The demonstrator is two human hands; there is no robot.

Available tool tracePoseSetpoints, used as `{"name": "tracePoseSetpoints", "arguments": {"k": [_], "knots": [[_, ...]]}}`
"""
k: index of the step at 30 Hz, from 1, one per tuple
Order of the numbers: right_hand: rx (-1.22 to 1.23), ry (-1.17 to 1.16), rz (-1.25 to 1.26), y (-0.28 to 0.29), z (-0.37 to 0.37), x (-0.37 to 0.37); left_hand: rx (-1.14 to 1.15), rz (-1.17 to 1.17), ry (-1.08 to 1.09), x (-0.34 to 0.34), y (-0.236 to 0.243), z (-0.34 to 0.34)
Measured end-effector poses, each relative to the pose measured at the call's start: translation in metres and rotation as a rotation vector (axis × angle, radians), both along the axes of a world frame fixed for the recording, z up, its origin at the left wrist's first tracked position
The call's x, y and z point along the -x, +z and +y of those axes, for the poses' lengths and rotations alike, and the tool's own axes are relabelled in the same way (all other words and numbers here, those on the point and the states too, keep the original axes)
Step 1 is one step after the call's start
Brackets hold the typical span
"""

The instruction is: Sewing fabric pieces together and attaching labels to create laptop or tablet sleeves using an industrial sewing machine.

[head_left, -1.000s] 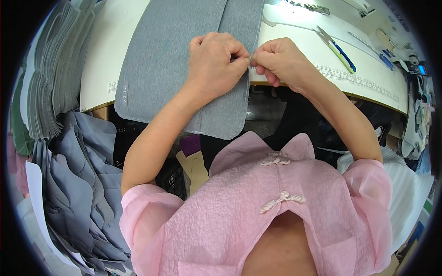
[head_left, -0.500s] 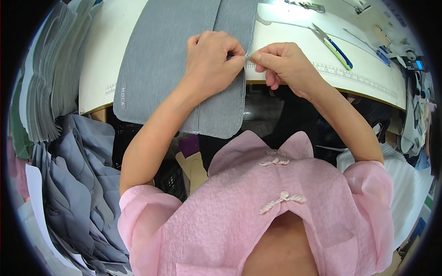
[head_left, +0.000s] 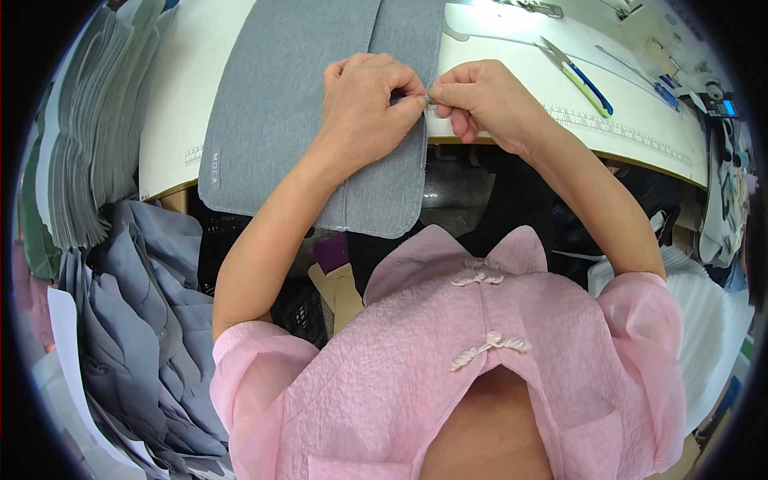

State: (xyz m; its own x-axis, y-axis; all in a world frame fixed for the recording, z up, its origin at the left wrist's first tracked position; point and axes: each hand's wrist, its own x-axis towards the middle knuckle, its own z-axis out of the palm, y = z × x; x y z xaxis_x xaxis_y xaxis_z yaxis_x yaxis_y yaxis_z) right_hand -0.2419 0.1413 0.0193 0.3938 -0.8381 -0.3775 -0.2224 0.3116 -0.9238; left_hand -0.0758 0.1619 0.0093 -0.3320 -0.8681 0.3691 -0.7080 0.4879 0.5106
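A grey sewn fabric panel (head_left: 272, 120) lies over the white table and hangs past its front edge. It has a stitched border and a seam running lengthwise. My left hand (head_left: 366, 108) rests on the panel, thumb and fingers pinched on its right edge. Right beside it, my right hand (head_left: 488, 104) is closed in a pinch at that same edge, fingertips almost touching the left ones. What the right fingertips hold is too small to make out; it may be a loose thread.
Thread snips (head_left: 578, 78) with blue and green handles lie on the white table (head_left: 512, 60), right of my hands. Beyond are a blue-handled tool (head_left: 664, 94) and sewing machine parts (head_left: 532, 8). Stacked grey fabric (head_left: 104, 120) stands at left, above draped grey cloth (head_left: 152, 320).
My right hand has shifted slightly up and to the left along the panel's edge, still pinching. The left hand keeps its grip in place.
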Motion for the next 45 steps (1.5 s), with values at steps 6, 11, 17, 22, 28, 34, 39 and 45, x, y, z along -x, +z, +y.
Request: {"name": "tracePoseSetpoints", "arguments": {"k": [6, 11, 17, 22, 28, 34, 39, 45], "knots": [[0.003, 0.003, 0.008, -0.001, 0.000, -0.001, -0.104, -0.086, 0.041, 0.002, 0.008, -0.004], [0.033, 0.012, -0.026, -0.002, 0.003, 0.001, -0.217, -0.217, -0.034, 0.001, 0.023, -0.013], [0.085, -0.018, -0.044, -0.003, 0.006, 0.001, -0.401, -0.157, 0.037, 0.003, 0.031, -0.013], [0.080, -0.022, 0.003, -0.003, 0.007, 0.000, -0.276, -0.219, 0.041, 0.008, 0.027, -0.012], [0.073, -0.042, 0.047, 0.001, 0.008, -0.003, -0.171, -0.107, -0.009, 0.002, 0.015, -0.011], [0.066, -0.012, -0.005, -0.002, 0.006, -0.001, -0.304, 0.077, -0.053, -0.007, 0.009, -0.015], [0.128, 0.022, -0.034, -0.004, 0.005, 0.002, -0.293, 0.026, -0.073, -0.008, 0.010, -0.014], [0.167, 0.003, 0.099, -0.002, 0.004, -0.006, -0.216, -0.015, -0.084, -0.006, 0.009, -0.013]]}}
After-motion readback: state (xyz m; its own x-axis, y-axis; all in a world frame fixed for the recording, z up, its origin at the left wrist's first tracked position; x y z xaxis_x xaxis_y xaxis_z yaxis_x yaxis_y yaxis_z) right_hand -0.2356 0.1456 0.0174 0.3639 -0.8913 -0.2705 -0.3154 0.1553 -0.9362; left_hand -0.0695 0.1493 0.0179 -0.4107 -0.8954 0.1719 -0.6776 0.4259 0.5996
